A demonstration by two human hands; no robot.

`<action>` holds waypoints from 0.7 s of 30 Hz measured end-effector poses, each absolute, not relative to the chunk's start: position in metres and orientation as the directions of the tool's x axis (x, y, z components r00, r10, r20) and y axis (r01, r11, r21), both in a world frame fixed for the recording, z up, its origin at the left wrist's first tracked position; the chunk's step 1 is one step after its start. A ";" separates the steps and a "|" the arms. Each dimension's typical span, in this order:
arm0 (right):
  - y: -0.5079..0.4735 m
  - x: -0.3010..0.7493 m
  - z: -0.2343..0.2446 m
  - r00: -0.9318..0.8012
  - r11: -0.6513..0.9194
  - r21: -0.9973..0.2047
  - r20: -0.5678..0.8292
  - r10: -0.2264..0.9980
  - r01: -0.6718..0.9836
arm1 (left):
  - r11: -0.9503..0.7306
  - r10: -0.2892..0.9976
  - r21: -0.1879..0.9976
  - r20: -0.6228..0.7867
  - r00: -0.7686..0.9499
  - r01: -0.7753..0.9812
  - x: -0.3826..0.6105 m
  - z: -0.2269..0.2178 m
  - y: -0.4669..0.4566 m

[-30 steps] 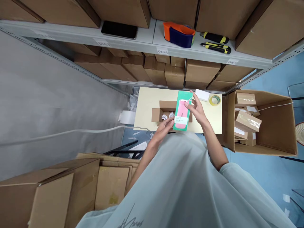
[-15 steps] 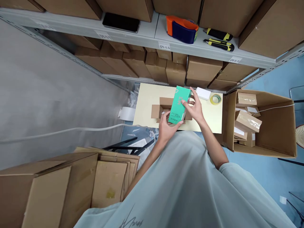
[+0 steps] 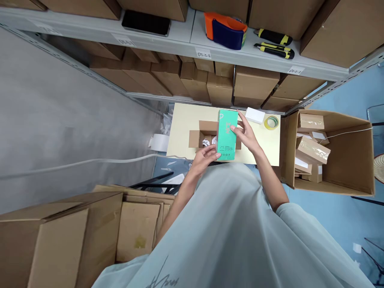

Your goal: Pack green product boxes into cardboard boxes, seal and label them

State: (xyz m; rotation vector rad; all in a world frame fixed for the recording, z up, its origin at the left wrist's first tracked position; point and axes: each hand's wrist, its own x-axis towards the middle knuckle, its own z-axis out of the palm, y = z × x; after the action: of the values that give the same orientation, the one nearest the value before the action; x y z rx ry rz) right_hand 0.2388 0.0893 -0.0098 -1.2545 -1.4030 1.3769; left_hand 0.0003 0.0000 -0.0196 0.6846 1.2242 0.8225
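The left hand (image 3: 205, 161) and right hand (image 3: 247, 135), fingers partly curled, both grip the green box (image 3: 227, 138) at frame centre, partly hiding the carton (image 3: 208, 126) (open, unsealed). Crumpled paper (image 3: 205, 142) lies inside; the green box, apparently, does not yet.

The slim green retail box (image 3: 227, 138) has been turned over: a second ago I saw its pink product picture, and now a green face with small lettering shows instead. Half a second ago it leaned toward one o'clock, twelve being straight ahead of the person; now it points nearly to twelve. The left hand (image 3: 203, 159) has moved its thumb from the box's five o'clock corner to its seven o'clock corner. The right hand (image 3: 247, 136) has its thumb on the lettered face, no longer the pink one. Crumpled paper (image 3: 205, 142), nearly hidden half a second ago, shows again at the box's nine o'clock.
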 end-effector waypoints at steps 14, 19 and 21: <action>0.096 0.240 -0.006 -0.089 -0.059 -0.992 -0.070 0.994 0.115 | 0.301 0.951 0.947 -0.291 -0.103 0.110 0.010 -0.020 0.003; 0.101 0.247 -0.013 -0.103 -0.087 -0.995 -0.092 0.990 0.048 | 0.590 0.807 0.779 -0.555 0.202 -0.214 -0.009 -0.029 0.017; 0.103 0.251 -0.015 -0.133 -0.087 -0.995 -0.094 0.987 0.058 | 0.576 0.816 0.792 -0.545 0.194 -0.203 -0.013 -0.032 0.021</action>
State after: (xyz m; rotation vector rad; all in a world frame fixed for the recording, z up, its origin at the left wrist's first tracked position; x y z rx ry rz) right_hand 0.2509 0.1032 -0.0152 -1.2480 -1.3046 1.3531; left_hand -0.0127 0.0208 -0.0315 0.6459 1.1640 0.7880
